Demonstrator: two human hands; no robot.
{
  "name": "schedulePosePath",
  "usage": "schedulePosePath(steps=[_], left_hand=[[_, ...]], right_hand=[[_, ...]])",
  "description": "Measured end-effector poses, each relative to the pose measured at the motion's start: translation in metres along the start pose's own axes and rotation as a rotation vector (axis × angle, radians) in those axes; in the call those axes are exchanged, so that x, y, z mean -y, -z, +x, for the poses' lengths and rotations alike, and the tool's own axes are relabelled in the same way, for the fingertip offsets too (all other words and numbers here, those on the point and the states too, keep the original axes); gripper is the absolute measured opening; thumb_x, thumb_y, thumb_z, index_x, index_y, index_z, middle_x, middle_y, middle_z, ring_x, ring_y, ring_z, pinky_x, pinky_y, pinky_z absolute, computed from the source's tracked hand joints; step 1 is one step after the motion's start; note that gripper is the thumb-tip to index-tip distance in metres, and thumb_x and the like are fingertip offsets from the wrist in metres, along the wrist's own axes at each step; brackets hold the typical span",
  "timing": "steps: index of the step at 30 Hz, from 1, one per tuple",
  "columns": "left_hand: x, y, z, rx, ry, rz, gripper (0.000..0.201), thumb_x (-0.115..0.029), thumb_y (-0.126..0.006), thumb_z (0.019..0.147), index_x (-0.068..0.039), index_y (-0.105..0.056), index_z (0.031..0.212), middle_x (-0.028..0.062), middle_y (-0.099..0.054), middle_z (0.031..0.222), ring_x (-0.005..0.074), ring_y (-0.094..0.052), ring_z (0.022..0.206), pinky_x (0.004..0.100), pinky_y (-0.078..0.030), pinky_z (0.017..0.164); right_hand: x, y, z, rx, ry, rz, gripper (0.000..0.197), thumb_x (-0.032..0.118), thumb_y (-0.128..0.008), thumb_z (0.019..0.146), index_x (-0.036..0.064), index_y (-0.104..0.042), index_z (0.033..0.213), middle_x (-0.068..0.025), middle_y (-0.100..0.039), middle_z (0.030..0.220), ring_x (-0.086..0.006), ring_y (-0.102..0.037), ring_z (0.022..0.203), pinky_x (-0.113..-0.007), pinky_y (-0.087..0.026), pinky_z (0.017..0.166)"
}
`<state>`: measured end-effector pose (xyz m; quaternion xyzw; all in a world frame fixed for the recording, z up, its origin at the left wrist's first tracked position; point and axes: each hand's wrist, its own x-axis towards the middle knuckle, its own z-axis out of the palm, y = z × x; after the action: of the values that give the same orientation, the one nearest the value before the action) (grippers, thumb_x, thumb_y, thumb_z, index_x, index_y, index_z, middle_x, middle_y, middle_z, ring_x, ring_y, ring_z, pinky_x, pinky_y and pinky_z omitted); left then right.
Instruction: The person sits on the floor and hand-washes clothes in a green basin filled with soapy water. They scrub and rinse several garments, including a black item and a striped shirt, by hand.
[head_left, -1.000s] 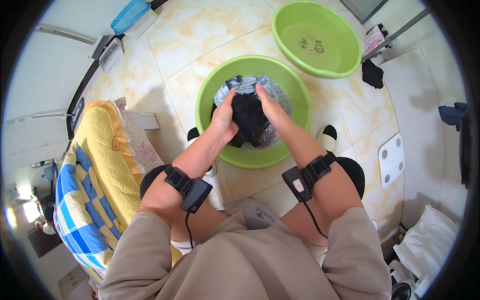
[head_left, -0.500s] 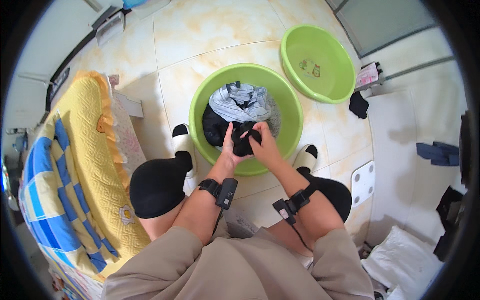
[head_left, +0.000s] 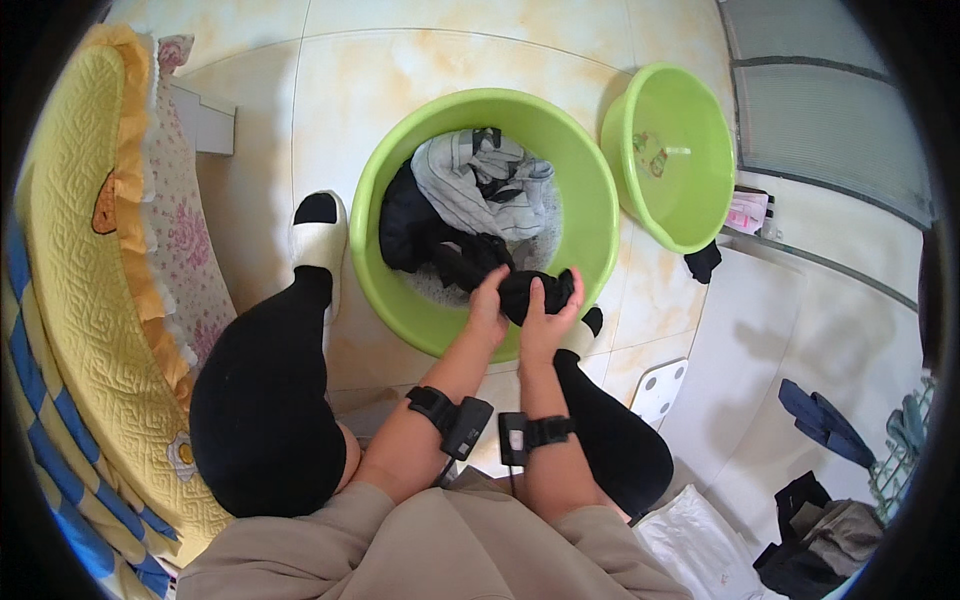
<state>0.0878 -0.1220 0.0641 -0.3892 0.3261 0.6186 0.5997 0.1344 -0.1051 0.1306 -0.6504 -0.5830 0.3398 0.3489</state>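
A bunched black cloth [head_left: 528, 292] is gripped between my two hands over the near edge of a large green basin [head_left: 366, 225]. My left hand [head_left: 488, 308] closes on its left end, while my right hand [head_left: 550, 318] wraps its right end with fingers curled over it. What kind of garment it is I cannot tell. Inside the basin, a light grey striped garment [head_left: 445, 178] lies at the back, with more black clothing [head_left: 403, 225] at the left. Foamy water [head_left: 548, 235] shows around them.
A second green basin [head_left: 700, 170] stands at the right, with a black cloth [head_left: 703, 262] on the floor by it. On the left is a bed with a yellow quilted cover [head_left: 85, 200]. My slippered feet flank the large basin. A white scale [head_left: 660, 388] lies at the right.
The view has tilted and shifted. Both hands have moved toward the near right side of the basin with the black cloth, and my right hand now cups its right end.
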Motion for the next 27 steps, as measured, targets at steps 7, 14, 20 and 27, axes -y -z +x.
schedulePosePath(steps=[7,14,20,27], left_hand=[[-0.022,0.025,0.020,0.158,0.204,-0.110,0.061,-0.063,-0.068,0.072,-0.009,-0.057,0.097,0.0083,-0.058,0.083,0.0219,-0.059,0.064,0.0328,-0.051,0.052],[-0.002,0.032,0.034,-0.247,0.012,0.240,0.049,-0.045,-0.071,0.078,-0.001,-0.062,0.098,0.0064,-0.063,0.087,0.0179,-0.060,0.075,0.0334,-0.050,0.068],[-0.025,0.037,0.036,-0.115,0.003,0.489,0.050,-0.049,-0.067,0.080,0.000,-0.065,0.092,0.0077,-0.063,0.082,0.0163,-0.058,0.071,0.0301,-0.047,0.062],[-0.014,0.023,0.019,-0.190,-0.151,0.446,0.048,-0.043,-0.069,0.079,0.004,-0.063,0.088,0.0067,-0.061,0.080,0.0136,-0.056,0.069,0.0329,-0.045,0.059]], right_hand=[[0.012,0.016,-0.022,0.550,0.148,-0.214,0.011,0.015,-0.067,0.083,0.0043,-0.065,0.081,-0.0095,-0.060,0.075,-0.0237,-0.060,0.070,-0.032,-0.046,0.066],[0.016,-0.038,0.025,0.407,-0.097,-0.599,0.034,0.033,-0.054,0.090,0.0045,-0.064,0.073,-0.0177,-0.061,0.082,-0.0367,-0.059,0.073,-0.044,-0.045,0.060],[0.007,-0.024,-0.003,0.514,0.173,-0.571,0.035,0.033,-0.051,0.091,0.0041,-0.063,0.073,-0.0180,-0.060,0.074,-0.0372,-0.059,0.069,-0.044,-0.045,0.058],[-0.017,-0.037,0.020,0.395,-0.026,-0.522,0.041,0.036,-0.050,0.092,0.0032,-0.062,0.072,-0.0210,-0.060,0.074,-0.0394,-0.058,0.068,-0.046,-0.043,0.060]])
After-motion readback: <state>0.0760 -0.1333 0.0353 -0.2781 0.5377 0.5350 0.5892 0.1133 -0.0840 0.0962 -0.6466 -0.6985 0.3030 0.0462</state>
